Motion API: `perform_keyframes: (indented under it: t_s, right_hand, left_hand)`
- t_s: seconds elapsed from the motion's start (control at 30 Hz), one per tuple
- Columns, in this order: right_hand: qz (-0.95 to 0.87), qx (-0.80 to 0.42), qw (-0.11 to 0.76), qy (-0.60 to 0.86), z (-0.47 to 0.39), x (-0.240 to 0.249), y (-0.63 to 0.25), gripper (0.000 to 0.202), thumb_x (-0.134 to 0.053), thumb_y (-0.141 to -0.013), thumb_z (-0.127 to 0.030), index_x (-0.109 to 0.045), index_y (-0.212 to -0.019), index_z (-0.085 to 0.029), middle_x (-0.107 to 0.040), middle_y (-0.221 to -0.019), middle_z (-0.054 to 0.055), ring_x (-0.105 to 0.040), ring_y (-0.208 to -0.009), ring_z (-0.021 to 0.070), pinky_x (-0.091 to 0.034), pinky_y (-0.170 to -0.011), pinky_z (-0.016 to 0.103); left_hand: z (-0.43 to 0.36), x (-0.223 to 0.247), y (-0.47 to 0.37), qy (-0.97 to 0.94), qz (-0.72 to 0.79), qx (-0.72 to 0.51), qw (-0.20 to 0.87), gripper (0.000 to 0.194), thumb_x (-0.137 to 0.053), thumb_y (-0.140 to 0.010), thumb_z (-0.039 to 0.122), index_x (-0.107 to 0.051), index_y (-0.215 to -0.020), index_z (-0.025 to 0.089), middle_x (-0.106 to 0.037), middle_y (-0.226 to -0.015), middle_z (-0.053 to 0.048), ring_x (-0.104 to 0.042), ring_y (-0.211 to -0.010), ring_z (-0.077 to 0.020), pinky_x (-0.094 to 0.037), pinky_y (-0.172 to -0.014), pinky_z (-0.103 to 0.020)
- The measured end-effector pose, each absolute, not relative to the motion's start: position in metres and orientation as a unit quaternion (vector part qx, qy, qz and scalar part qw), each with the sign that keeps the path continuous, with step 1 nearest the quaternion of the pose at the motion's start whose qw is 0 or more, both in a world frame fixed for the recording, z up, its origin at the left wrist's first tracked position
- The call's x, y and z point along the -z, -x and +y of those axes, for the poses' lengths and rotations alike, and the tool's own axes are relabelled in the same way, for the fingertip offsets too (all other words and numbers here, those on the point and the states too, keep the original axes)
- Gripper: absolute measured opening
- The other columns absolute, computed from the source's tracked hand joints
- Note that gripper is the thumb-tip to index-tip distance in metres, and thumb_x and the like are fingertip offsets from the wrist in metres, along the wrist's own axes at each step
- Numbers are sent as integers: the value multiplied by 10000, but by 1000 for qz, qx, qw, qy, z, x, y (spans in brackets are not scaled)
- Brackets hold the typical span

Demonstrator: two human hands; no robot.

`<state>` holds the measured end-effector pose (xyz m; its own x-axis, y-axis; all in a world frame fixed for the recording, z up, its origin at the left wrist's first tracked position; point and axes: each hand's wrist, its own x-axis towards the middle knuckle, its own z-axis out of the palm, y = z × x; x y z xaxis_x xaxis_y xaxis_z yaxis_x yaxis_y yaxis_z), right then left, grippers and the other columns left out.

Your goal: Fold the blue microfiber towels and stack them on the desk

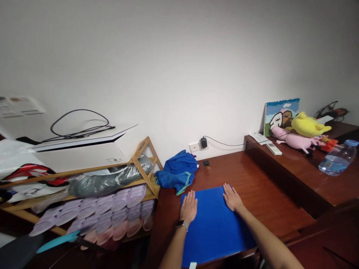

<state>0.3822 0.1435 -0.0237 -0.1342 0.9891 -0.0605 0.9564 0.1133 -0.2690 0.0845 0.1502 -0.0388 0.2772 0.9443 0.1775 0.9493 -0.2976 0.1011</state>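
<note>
A flat blue cloth [214, 224] lies spread on the brown wooden desk [238, 168], with a small white tag at its near edge. My left hand [189, 206] rests palm down on the cloth's far left part, fingers stretched out, a watch on the wrist. At the far right corner of the cloth my right hand [232, 198] lies flat, its fingers extended. Neither hand grasps anything. Just beyond the cloth, a crumpled pile of blue cloths [179, 170] with some green edging sits at the desk's back left.
Left of the desk stands a wooden rack [147, 164] holding several slippers [112, 209] and a white box [84, 155]. On the raised ledge at right are a remote [274, 149], plush toys [297, 140], a picture [276, 116] and a water bottle [338, 160]. A charger [203, 142] is plugged into the wall.
</note>
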Motion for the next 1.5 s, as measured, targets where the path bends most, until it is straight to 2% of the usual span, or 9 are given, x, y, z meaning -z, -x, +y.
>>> perform_keyframes:
  t_s: [0.17,0.33,0.47,0.67,0.8,0.97,1.1,1.27,1.5]
  right_hand:
    - [-748,-111,77,650,138,15,-390,683,-177,-1071,-429,-207,-1666,-96,-214,-1737,121,-159,-1624,231,-133,-1319,450]
    - [-767,-65,165,616,81,35,-350,670,-137,-1088,-444,-224,-1666,-116,-237,-1727,109,-199,-1616,243,-184,-1316,463]
    - [-794,-74,130,588,43,50,-327,651,-188,-1082,-415,-280,-1649,-109,-263,-1714,109,-229,-1607,249,-197,-1315,454]
    - [-745,-58,124,653,42,53,-372,645,-205,-1080,-422,-320,-1640,-125,-306,-1698,103,-277,-1592,242,-227,-1307,469]
    - [-705,-51,125,696,36,51,-399,673,-216,-1075,-450,-339,-1629,-86,-322,-1691,124,-282,-1590,265,-226,-1309,496]
    - [-748,-31,181,638,8,51,-350,661,-205,-1092,-474,-304,-1646,-127,-308,-1702,93,-267,-1596,244,-232,-1313,458]
    - [-777,-63,174,601,-11,58,-325,644,-209,-1093,-502,-298,-1652,-194,-313,-1702,52,-289,-1588,239,-255,-1306,454]
    - [-754,-85,151,634,-16,58,-365,654,-219,-1082,-544,-275,-1655,-233,-271,-1711,25,-283,-1589,254,-251,-1311,480]
    - [-748,-77,141,644,-17,59,-383,659,-229,-1081,-549,-286,-1646,-214,-262,-1711,27,-274,-1592,249,-244,-1316,482]
  left_hand:
    - [143,24,-61,789,-603,114,19,594,-252,-1093,349,-363,-1626,110,-440,-1652,-169,-383,-1551,-280,-325,-1272,-511]
    - [87,25,-128,832,-524,177,34,592,-224,-1115,365,-222,-1674,171,-317,-1723,-99,-268,-1600,-227,-303,-1295,-472]
    - [46,34,-168,859,-491,147,-8,582,-222,-1118,389,-287,-1656,178,-388,-1690,-91,-329,-1577,-223,-334,-1284,-473]
    - [36,49,-94,811,-568,137,14,573,-234,-1111,377,-362,-1632,176,-433,-1662,-101,-397,-1545,-260,-369,-1260,-498]
    - [27,51,-43,768,-619,157,49,579,-270,-1102,366,-320,-1648,179,-468,-1640,-119,-441,-1519,-268,-399,-1242,-504]
    - [7,35,-87,818,-549,168,38,590,-282,-1110,365,-193,-1678,233,-368,-1700,-78,-350,-1567,-238,-371,-1267,-491]
    - [-9,35,-125,862,-489,132,-5,582,-272,-1112,376,-202,-1677,252,-356,-1704,-48,-345,-1568,-225,-374,-1271,-472]
    - [-18,53,-81,819,-559,131,8,581,-285,-1101,375,-258,-1666,244,-368,-1691,-55,-367,-1556,-257,-385,-1264,-497]
    - [-26,68,-21,780,-608,142,30,586,-300,-1091,361,-245,-1667,265,-383,-1689,-23,-391,-1545,-229,-395,-1257,-463]
